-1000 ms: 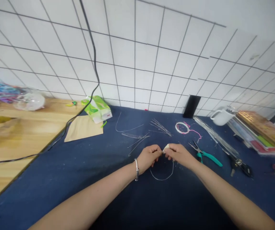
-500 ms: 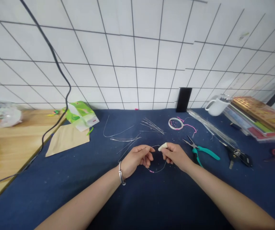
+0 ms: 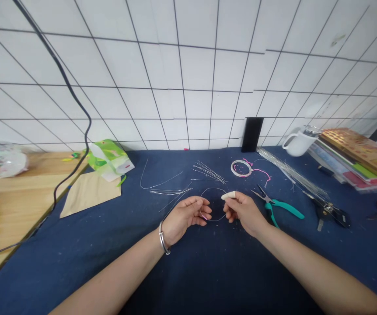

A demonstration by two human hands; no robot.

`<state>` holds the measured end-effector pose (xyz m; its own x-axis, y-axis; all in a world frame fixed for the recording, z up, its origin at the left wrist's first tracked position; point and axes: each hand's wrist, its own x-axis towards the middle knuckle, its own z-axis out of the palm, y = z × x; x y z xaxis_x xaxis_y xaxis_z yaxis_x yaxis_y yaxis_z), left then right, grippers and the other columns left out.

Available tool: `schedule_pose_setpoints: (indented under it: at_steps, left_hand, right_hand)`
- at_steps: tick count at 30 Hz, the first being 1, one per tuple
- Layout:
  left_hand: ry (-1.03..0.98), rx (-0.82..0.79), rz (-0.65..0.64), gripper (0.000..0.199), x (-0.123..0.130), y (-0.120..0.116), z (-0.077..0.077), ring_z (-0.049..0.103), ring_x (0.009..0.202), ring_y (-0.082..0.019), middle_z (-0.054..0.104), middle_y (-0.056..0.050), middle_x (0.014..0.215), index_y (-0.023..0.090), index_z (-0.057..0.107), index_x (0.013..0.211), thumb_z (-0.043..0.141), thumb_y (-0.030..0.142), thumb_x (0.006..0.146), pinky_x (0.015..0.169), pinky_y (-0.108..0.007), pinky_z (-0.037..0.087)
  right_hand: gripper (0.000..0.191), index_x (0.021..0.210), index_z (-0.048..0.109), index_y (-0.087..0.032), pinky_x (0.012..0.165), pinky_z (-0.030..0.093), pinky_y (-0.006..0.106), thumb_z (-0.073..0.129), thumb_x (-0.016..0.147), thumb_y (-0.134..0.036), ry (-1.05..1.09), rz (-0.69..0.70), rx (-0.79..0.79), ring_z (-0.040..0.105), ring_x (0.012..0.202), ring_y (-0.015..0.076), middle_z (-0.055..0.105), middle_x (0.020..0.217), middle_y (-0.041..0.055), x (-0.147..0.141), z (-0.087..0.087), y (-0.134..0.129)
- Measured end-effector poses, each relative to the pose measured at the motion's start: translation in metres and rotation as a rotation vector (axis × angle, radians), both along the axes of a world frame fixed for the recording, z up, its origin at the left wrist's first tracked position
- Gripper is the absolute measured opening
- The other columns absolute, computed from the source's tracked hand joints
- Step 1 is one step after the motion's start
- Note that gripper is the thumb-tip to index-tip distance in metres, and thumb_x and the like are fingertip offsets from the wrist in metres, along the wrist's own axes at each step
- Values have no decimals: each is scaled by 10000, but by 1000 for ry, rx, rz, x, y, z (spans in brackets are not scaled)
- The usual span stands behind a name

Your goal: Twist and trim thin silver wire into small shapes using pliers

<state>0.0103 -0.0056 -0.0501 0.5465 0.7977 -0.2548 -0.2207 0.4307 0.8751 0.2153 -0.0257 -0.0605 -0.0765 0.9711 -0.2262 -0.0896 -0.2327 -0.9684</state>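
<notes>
Between my hands a thin wire loop (image 3: 213, 188) is held above the dark blue cloth (image 3: 188, 271). My left hand (image 3: 188, 213) pinches the loop's left side, and a few pink beads (image 3: 204, 216) sit on the wire by its fingers. My right hand (image 3: 241, 211), with a white cover (image 3: 229, 195) on one fingertip, grips the right side of the loop. Beyond the hands lie several loose wires (image 3: 208, 171) and a bent wire (image 3: 160, 186). Teal-handled pliers (image 3: 278, 203) rest to the right of my right hand.
Farther back is a white ring-shaped dish (image 3: 232, 168) with pink beads and a pink strand (image 3: 262, 170). A wire bundle (image 3: 293, 173), keys (image 3: 328, 214), a white mug (image 3: 298, 143) and stacked books (image 3: 355, 153) stand right. A paper sheet (image 3: 90, 192) and a green packet (image 3: 106, 153) lie left.
The wire loop has turned in my hands: its upper arc now shows beyond the fingers, and the beads have moved up beside my left fingers. The view has shifted slightly.
</notes>
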Motion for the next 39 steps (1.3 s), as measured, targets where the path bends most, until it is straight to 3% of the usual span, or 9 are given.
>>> schedule_pose_setpoints:
  at_steps: [5,10,14,20,28,33,39]
  left_hand:
    - [9,-2,29,302,1,0,1,604,746,-168,626,-95,853,121,569,936,519,391,811,674,-308,479]
    - [69,56,52,291,1,-3,9,568,611,-110,595,-37,731,126,581,909,539,389,794,603,-244,455]
    - [109,76,5,271,0,-5,13,478,470,-61,528,16,636,134,573,901,525,380,799,491,-204,415]
    - [200,141,-80,248,1,-8,16,449,417,-50,518,19,629,142,571,885,503,367,804,430,-188,366]
    - [210,138,-65,186,1,-12,24,227,415,-28,395,50,544,142,568,806,477,303,815,396,-172,143]
    - [228,171,-66,155,1,-12,25,236,417,-34,396,52,539,153,561,792,471,278,810,403,-179,160]
    - [348,277,-63,139,3,-16,25,288,431,-44,447,41,573,158,560,792,446,237,804,411,-174,209]
  right_hand:
    - [272,919,549,-180,433,444,206,535,783,-414,-35,47,12,554,516,98,585,690,0,-2,4,-4]
    - [212,826,567,-180,417,439,197,510,797,-382,-252,167,72,546,484,89,582,658,-12,-4,11,-9]
    - [184,787,562,-194,421,441,193,485,817,-359,-362,194,136,556,495,92,582,651,-19,-8,17,-14]
    - [238,680,555,-200,440,440,199,465,836,-355,-502,196,224,557,469,89,580,607,-23,-13,21,-21]
    - [98,861,548,-231,481,445,213,471,831,-286,-462,194,238,558,475,89,586,625,-41,-16,23,-27]
    - [112,882,557,-231,527,446,222,469,835,-282,-506,169,304,567,528,100,596,652,-32,-15,27,-29]
    - [144,903,604,-240,665,448,273,494,820,-279,-784,124,545,571,696,149,620,757,8,-14,25,-29]
